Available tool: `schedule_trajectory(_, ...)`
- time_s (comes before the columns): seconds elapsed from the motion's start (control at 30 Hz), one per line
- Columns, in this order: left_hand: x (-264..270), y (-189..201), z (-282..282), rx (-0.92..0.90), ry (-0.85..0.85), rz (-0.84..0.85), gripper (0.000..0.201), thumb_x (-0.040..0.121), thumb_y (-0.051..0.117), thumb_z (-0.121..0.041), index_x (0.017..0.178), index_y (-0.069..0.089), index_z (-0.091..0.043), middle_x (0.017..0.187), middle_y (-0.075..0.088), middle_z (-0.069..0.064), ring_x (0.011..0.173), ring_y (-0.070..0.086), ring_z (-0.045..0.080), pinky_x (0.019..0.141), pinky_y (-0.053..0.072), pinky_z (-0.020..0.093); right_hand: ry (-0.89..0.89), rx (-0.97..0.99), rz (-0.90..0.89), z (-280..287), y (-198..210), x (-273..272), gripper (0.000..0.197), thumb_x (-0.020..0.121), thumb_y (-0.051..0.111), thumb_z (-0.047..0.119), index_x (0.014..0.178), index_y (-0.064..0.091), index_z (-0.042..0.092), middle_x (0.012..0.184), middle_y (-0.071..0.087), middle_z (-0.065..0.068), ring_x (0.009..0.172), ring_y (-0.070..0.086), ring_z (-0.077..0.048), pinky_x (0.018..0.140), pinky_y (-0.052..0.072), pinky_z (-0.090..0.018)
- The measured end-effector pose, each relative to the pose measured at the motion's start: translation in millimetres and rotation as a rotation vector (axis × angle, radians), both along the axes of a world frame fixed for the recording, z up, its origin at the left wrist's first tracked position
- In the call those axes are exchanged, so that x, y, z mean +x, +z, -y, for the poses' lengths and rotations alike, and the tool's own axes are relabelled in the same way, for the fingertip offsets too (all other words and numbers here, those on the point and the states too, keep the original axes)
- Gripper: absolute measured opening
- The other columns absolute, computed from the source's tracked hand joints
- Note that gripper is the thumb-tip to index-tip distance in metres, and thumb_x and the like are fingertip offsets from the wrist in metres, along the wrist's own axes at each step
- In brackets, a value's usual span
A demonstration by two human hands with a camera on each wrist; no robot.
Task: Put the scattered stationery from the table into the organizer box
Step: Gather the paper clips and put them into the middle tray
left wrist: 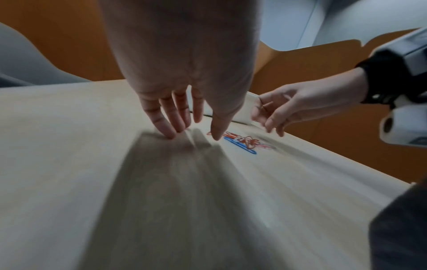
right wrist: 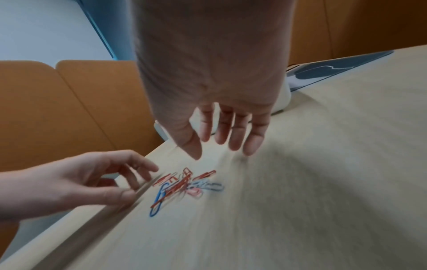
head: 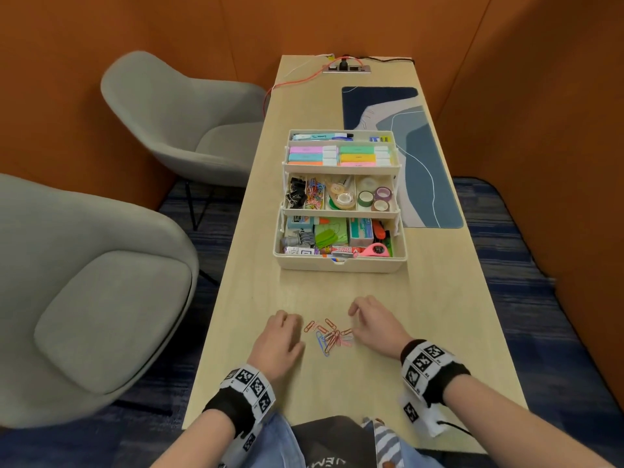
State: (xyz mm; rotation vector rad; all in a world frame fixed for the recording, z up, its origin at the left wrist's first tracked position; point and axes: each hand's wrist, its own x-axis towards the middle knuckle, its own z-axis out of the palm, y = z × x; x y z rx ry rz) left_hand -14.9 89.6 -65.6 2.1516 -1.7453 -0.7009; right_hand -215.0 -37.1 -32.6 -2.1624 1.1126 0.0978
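Note:
A small heap of red, blue and pink paper clips [head: 329, 336] [left wrist: 242, 142] [right wrist: 184, 186] lies on the pale wooden table [head: 439, 332], near its front edge. My left hand [head: 283, 332] [left wrist: 184, 126] rests just left of the heap, fingers relaxed, fingertips on the wood, holding nothing. My right hand [head: 368, 319] [right wrist: 221, 144] hovers just right of the heap with loose, spread fingers, also empty. The white tiered organizer box [head: 341, 265] stands open farther back, its trays filled with highlighters, tape rolls, clips and other stationery.
A blue patterned mat [head: 418, 157] lies to the right of the box. A power strip with cables [head: 346, 67] sits at the table's far end. Two grey armchairs [head: 101, 298] stand along the left side. Orange walls surround the table.

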Motion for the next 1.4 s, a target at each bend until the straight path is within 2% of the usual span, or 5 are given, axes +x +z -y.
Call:
schedule_trajectory(0.17,-15,-1,15,-0.061,-0.066,-0.04,0.037,0.094,0.047,-0.02,0.131,0.048,-0.016,0.121,0.047,0.003,0.111,0.045,0.018,0.095,0.041,0.027,0.324,-0.117,-0.257,-24,-10,-2,0.098,0.072,0.062,0.057,0.149,0.011,0.024,0.154,0.013,0.003,0.138,0.018,-0.022,0.106,0.026,-0.045)
schedule_trajectory(0.5,-3,-3,-1,-0.076,-0.026,-0.015,0.037,0.093,0.048,-0.027,0.13,0.047,-0.021,0.122,0.046,-0.001,0.113,0.045,0.015,0.095,0.039,0.025,0.363,-0.437,-0.103,-28,-31,22,0.03,0.054,0.083,0.014,0.075,0.064,0.021,0.075,0.058,0.005,0.071,0.058,-0.015,0.046,0.046,-0.02)
schedule_trajectory(0.67,-11,-7,0,-0.026,-0.138,0.113,0.057,0.092,0.049,-0.036,0.143,0.032,-0.017,0.134,0.042,0.001,0.121,0.04,0.019,0.104,0.034,0.029,0.131,-0.235,0.005,-12,-27,25,0.019,0.09,0.048,0.006,0.103,0.061,0.007,0.103,0.057,-0.01,0.1,0.054,-0.027,0.083,0.044,-0.033)
schedule_trajectory(0.97,-51,-3,34,-0.023,-0.376,0.17,0.067,0.093,0.052,-0.03,0.148,0.02,-0.008,0.149,0.031,0.007,0.133,0.031,0.024,0.113,0.025,0.03,-0.45,-0.049,0.267,19,-9,-26,0.009,0.084,0.065,0.007,0.089,0.071,0.01,0.081,0.067,0.0,0.075,0.06,-0.015,0.073,0.045,-0.021)
schedule_trajectory(1.4,-72,1,65,-0.11,-0.735,0.316,0.039,0.083,0.053,0.001,0.12,0.057,-0.012,0.116,0.058,0.007,0.097,0.053,0.028,0.07,0.051,0.035,-0.576,-0.007,0.283,12,-18,-57,0.01,0.081,0.066,0.003,0.084,0.069,0.012,0.068,0.063,0.002,0.067,0.058,-0.017,0.07,0.045,-0.024)
